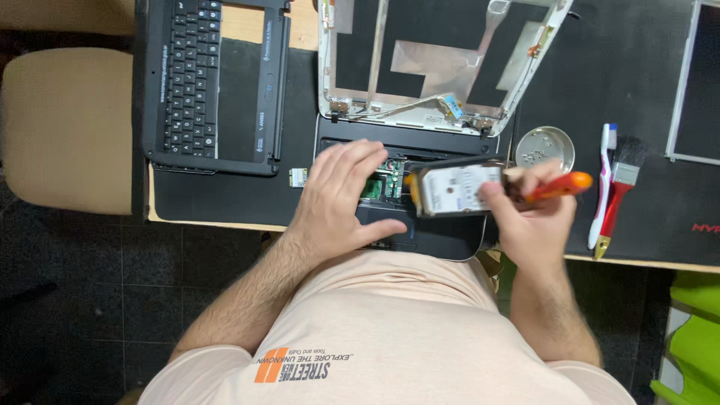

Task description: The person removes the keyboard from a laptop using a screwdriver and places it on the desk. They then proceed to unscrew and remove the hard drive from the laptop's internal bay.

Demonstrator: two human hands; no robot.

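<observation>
My left hand [339, 193] lies flat on the opened black laptop base [442, 238], fingers spread, beside its exposed green circuit board [384, 180]. My right hand [534, 214] holds a silver hard drive [456, 189] just above the base, with its label facing up. The same hand also grips a screwdriver with an orange handle [562, 185]. The laptop's stripped lid shell [442, 60], silver-framed with a dark inner face, lies open behind the base.
A removed black keyboard panel [214, 82] lies at the left on the dark desk mat [622, 82]. A small metal dish [545, 146], a toothbrush [604, 184] and a red-handled brush [616, 196] sit at the right. A tiny chip card [298, 177] lies near my left hand. A beige chair [67, 127] stands left.
</observation>
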